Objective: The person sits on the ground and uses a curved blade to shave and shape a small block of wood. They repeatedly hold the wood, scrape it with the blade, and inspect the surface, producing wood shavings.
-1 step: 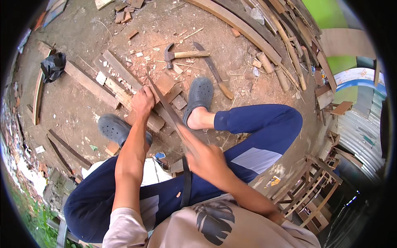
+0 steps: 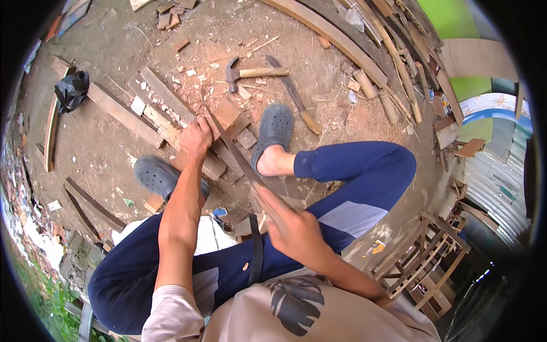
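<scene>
My left hand [image 2: 196,137] is closed on a thin wooden piece [image 2: 203,105] standing on a pile of short wooden blocks [image 2: 228,117] on the dirt. My right hand [image 2: 290,225], blurred, grips the handle of a long dark blade [image 2: 233,151]. The blade slants up and left, its tip right beside my left hand. My feet in grey clogs [image 2: 275,128] stand either side of the blocks, the other clog [image 2: 156,175] on the left. My legs are in blue trousers.
A claw hammer [image 2: 250,73] and a second long knife [image 2: 293,94] lie on the ground beyond the blocks. Planks [image 2: 122,114] and a black bag [image 2: 71,88] lie to the left. Curved timber [image 2: 336,37] is stacked at the top right, wooden frames [image 2: 427,256] at the lower right.
</scene>
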Demonstrator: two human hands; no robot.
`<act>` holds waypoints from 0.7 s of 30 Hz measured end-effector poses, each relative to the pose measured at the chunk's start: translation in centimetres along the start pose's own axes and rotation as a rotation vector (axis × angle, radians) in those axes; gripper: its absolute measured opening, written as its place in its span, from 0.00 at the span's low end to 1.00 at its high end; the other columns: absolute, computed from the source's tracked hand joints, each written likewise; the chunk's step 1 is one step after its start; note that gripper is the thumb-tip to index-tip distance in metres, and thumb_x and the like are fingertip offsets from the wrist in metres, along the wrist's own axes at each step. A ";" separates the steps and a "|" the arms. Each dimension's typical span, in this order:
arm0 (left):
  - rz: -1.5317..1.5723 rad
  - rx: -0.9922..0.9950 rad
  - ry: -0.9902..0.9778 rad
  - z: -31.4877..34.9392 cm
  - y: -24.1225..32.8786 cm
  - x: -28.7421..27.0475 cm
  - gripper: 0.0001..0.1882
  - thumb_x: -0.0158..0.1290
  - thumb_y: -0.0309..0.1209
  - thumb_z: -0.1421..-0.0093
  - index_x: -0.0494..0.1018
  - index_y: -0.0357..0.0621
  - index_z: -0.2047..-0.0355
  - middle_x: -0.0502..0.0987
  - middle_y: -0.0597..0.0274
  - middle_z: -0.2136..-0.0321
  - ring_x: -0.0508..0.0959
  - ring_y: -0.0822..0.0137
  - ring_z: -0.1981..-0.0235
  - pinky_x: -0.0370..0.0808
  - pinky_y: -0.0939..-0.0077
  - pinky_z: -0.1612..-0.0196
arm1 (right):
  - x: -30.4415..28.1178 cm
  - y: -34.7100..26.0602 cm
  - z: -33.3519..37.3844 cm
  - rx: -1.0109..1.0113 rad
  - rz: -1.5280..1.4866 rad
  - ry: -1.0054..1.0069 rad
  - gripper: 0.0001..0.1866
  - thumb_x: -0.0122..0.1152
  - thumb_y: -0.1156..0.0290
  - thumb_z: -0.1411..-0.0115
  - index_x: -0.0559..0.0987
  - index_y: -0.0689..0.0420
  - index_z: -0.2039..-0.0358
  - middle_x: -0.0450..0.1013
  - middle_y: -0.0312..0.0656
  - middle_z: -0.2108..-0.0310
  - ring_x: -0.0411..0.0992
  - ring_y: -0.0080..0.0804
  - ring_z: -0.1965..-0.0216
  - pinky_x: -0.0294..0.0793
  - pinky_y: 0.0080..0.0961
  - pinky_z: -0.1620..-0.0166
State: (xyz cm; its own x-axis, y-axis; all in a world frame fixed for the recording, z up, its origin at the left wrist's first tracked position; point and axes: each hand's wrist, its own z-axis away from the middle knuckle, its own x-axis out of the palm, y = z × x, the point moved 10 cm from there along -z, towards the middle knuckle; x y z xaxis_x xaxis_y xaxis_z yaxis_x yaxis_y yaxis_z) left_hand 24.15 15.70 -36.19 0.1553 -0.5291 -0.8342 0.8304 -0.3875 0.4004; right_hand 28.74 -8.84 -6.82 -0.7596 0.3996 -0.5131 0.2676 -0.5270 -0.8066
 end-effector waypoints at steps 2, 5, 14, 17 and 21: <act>-0.002 -0.029 -0.008 -0.2 0.6 -0.7 0.30 0.35 0.46 0.31 0.82 0.36 0.65 0.80 0.31 0.67 0.81 0.33 0.62 0.75 0.44 0.52 | -0.7 -0.1 0.1 0.003 -0.023 0.001 0.42 0.59 0.83 0.49 0.64 0.55 0.30 0.79 0.59 0.57 0.79 0.59 0.68 0.79 0.50 0.64; 0.005 -0.021 -0.035 0.9 0.8 -0.1 0.30 0.35 0.46 0.31 0.82 0.36 0.65 0.80 0.31 0.67 0.81 0.33 0.62 0.75 0.44 0.52 | 3.6 3.6 -8.2 0.131 -0.033 -0.102 0.38 0.57 0.81 0.46 0.67 0.55 0.32 0.78 0.59 0.53 0.79 0.58 0.61 0.79 0.47 0.58; 0.025 -0.036 0.050 -1.2 -0.1 -0.4 0.31 0.35 0.47 0.30 0.81 0.34 0.66 0.81 0.32 0.69 0.82 0.34 0.64 0.76 0.43 0.54 | -0.3 2.3 0.5 0.049 0.006 -0.017 0.40 0.58 0.82 0.47 0.66 0.53 0.31 0.77 0.55 0.48 0.81 0.51 0.60 0.81 0.40 0.61; 0.029 -0.039 -0.010 -0.6 0.3 0.1 0.31 0.36 0.48 0.30 0.82 0.34 0.67 0.81 0.33 0.69 0.82 0.34 0.65 0.77 0.44 0.54 | 4.1 5.2 -5.6 0.014 -0.016 -0.024 0.38 0.58 0.81 0.45 0.67 0.55 0.31 0.79 0.56 0.53 0.81 0.56 0.63 0.81 0.42 0.60; 0.033 -0.032 -0.019 -0.6 1.1 -0.1 0.31 0.36 0.48 0.31 0.82 0.35 0.65 0.81 0.33 0.69 0.82 0.35 0.64 0.76 0.45 0.53 | 6.9 7.3 -11.7 0.044 -0.004 -0.007 0.35 0.57 0.80 0.45 0.69 0.57 0.33 0.79 0.58 0.54 0.80 0.60 0.63 0.80 0.43 0.59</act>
State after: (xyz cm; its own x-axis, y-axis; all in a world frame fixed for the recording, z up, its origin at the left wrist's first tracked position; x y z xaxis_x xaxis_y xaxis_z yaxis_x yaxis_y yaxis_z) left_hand 25.34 15.83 -35.89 0.1730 -0.5554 -0.8134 0.8420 -0.3452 0.4147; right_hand 32.40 -1.14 -19.67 -0.7650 0.3962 -0.5077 0.2386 -0.5579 -0.7949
